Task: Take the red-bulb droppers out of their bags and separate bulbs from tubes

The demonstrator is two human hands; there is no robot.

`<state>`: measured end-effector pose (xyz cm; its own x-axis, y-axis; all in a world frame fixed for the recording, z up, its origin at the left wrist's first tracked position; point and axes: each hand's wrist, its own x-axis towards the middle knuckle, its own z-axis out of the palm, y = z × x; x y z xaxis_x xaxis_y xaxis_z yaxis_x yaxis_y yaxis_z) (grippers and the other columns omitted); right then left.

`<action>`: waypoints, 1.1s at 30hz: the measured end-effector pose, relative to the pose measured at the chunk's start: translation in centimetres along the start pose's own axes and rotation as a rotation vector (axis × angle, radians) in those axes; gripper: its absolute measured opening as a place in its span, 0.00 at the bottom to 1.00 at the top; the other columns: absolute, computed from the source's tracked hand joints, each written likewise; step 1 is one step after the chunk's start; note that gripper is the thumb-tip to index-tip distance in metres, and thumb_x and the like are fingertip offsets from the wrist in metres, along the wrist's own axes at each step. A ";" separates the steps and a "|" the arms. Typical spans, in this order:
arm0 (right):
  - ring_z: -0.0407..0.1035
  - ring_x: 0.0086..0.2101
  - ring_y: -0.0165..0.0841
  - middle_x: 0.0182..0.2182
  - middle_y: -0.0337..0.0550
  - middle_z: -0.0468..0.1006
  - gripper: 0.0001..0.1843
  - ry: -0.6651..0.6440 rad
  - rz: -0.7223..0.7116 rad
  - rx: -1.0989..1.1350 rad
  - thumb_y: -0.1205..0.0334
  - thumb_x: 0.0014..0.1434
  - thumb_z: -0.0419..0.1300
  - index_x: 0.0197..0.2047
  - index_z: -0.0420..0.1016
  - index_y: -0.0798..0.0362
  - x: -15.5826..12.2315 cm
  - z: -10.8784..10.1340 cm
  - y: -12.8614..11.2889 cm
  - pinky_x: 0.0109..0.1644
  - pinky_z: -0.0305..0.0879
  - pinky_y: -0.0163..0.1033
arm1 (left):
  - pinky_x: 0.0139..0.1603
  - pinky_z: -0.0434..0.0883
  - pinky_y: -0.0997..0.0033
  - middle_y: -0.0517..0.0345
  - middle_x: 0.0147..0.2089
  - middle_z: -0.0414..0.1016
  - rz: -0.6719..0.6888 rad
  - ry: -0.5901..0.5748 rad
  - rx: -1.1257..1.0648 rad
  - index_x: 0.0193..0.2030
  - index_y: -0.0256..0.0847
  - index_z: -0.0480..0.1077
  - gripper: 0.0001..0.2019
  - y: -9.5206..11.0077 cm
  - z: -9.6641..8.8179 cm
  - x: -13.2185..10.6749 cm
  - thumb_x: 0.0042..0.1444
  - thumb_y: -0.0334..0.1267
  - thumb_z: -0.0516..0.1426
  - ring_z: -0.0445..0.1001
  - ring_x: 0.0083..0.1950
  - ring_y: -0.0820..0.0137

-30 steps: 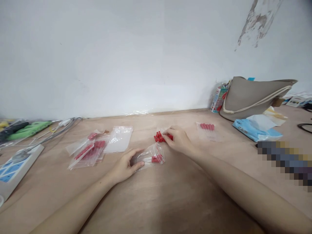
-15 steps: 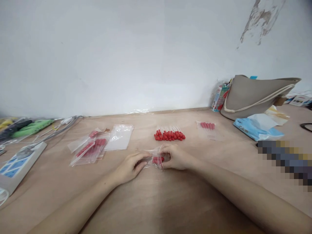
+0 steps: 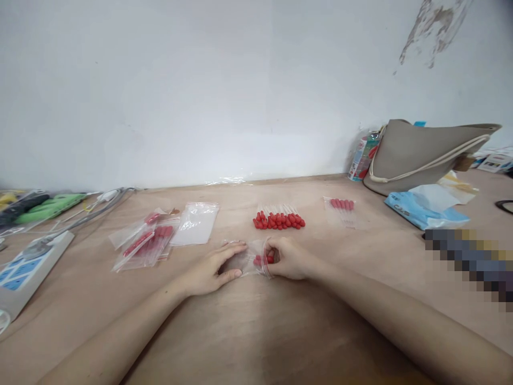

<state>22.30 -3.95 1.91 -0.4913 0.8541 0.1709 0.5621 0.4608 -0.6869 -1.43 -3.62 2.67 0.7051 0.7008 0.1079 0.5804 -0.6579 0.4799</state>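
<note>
Clear bag lies at the near middle of the desk, between both hands. Left hand: grip wide about its left end. Right hand: fingertips at its mouth, by red-tipped sticks; from here I cannot tell whether they pinch. Limp film could snag and spill sticks. Count: one bag handled; five red tips in the far-right bag; loose pile too crowded.

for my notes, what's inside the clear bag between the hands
A few red tips show in the clear bag, near its mouth. The right hand covers part of them, so their number cannot be told.
</note>
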 end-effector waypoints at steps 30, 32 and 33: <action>0.71 0.37 0.31 0.36 0.45 0.76 0.14 0.783 -0.182 0.250 0.62 0.53 0.57 0.43 0.70 0.55 4.2 -7.4 0.5 0.45 0.66 0.38 | 0.54 0.63 0.60 0.54 0.52 0.69 -0.256 0.253 -0.260 0.46 0.42 0.70 0.17 1.1 -4.6 2.8 0.51 0.47 0.56 0.65 0.54 0.61; 0.69 0.41 0.31 0.40 0.46 0.75 0.12 0.692 -0.304 -0.054 0.65 0.57 0.52 0.43 0.71 0.55 5.9 -5.0 0.3 0.48 0.63 0.37 | 0.53 0.65 0.63 0.51 0.53 0.68 -0.411 0.302 -0.624 0.46 0.38 0.69 0.17 0.6 -4.7 5.1 0.52 0.45 0.56 0.68 0.52 0.64; 0.68 0.42 0.32 0.42 0.47 0.75 0.13 0.609 -0.359 -0.207 0.67 0.58 0.50 0.43 0.71 0.56 6.6 -3.8 0.1 0.48 0.62 0.37 | 0.51 0.67 0.65 0.48 0.52 0.68 -0.500 0.340 -0.816 0.44 0.35 0.69 0.15 0.3 -4.6 6.3 0.54 0.43 0.55 0.69 0.49 0.66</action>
<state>21.66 2.68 5.66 -0.2459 0.5973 0.7634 0.5802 0.7216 -0.3777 1.28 1.85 7.50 0.2305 0.9691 -0.0876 0.2325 0.0326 0.9721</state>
